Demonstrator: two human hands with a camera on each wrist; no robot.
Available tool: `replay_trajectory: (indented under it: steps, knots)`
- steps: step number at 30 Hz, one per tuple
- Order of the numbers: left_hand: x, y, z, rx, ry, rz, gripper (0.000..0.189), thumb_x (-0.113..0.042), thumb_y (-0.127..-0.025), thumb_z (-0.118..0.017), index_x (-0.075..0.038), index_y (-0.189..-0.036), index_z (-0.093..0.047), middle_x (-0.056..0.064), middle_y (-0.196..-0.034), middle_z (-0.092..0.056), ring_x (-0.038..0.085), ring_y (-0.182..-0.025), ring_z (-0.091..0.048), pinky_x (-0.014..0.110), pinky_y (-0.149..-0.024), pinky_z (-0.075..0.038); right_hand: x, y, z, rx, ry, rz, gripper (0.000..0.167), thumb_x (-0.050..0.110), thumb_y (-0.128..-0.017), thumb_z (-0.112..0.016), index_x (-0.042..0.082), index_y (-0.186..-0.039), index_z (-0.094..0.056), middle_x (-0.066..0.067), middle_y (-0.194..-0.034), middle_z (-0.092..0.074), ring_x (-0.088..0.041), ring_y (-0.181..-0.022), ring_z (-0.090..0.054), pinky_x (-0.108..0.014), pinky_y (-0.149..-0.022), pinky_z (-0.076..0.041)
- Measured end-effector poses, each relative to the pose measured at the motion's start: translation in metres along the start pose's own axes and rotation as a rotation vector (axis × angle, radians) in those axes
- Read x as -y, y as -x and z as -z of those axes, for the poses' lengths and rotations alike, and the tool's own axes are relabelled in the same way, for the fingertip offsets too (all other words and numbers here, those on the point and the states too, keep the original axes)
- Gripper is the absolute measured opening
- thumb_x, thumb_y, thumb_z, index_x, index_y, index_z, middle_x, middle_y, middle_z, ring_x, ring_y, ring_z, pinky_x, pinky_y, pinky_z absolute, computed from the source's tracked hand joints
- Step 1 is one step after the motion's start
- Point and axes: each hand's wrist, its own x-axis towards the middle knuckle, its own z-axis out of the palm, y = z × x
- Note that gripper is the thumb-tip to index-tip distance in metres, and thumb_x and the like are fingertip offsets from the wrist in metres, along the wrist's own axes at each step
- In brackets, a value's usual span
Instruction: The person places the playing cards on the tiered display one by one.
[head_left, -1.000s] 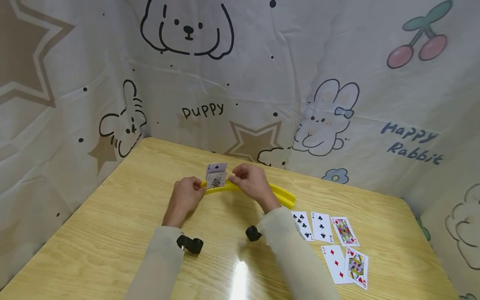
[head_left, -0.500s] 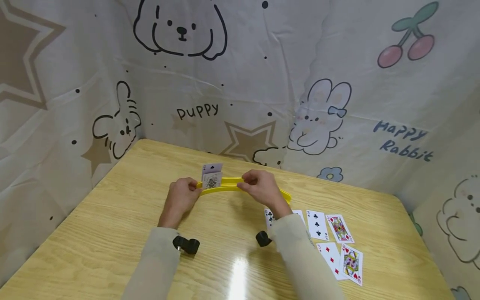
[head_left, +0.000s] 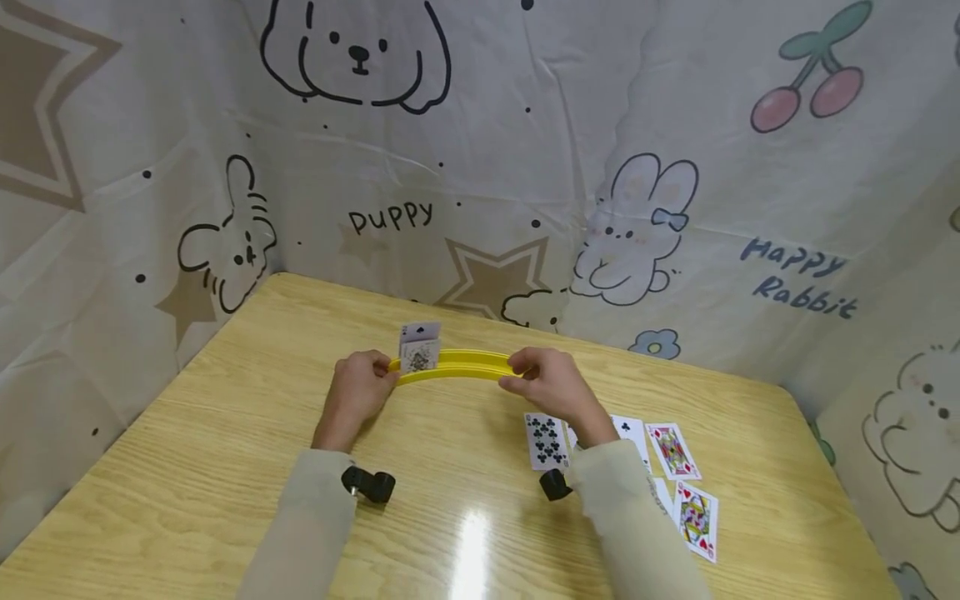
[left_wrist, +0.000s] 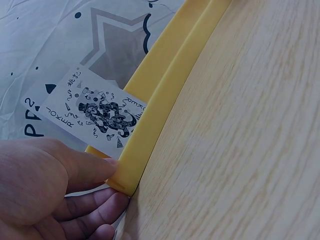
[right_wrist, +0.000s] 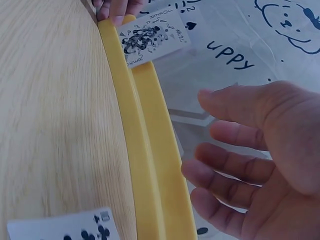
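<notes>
A curved yellow playing card holder stands on the wooden table. At its left end my left hand pinches it, thumb on the front wall and fingers curled at the end, as the left wrist view shows. Just beside that thumb a joker card sits upright in the slot. Behind it rises a two of spades, mostly hidden by the joker. My right hand is at the holder's right part and holds no card. In the right wrist view its fingers are spread and loosely bent, fingertips right at the back rim.
Face-up cards lie to the right, partly under my right forearm: a ten of clubs, a face card of diamonds, a queen of hearts and others partly covered. A printed cloth hangs behind the table.
My right hand has moved right along the holder, away from the joker and the two of spades. The ten of clubs has come into sight. My left hand keeps its grip; the view shifted slightly.
</notes>
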Motion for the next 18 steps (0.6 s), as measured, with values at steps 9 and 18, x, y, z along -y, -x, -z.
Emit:
replay_trajectory:
  steps: [9,18]
  knots:
    - [-0.001,-0.001,0.001,-0.003,0.002,0.005,0.024,-0.014,-0.092,-0.072,0.003,-0.109,-0.071,0.015,-0.097,-0.07,0.028,-0.09,-0.066,0.043,-0.079,-0.053,-0.007,0.012,0.01,0.035,0.039,-0.021,0.038,0.02,-0.09,-0.076,-0.003,-0.119,-0.068,-0.017,-0.111,-0.068,-0.024,-0.091,-0.064,-0.037,-0.077,-0.055]
    - [-0.001,-0.001,0.001,0.008,-0.003,0.021,0.025,-0.013,-0.091,-0.072,0.003,-0.11,-0.07,0.015,-0.098,-0.07,0.029,-0.091,-0.065,0.043,-0.081,-0.053,-0.023,0.023,0.014,0.026,0.078,-0.072,0.04,0.022,-0.091,-0.075,-0.004,-0.12,-0.067,-0.014,-0.107,-0.069,-0.024,-0.092,-0.064,-0.039,-0.079,-0.054]
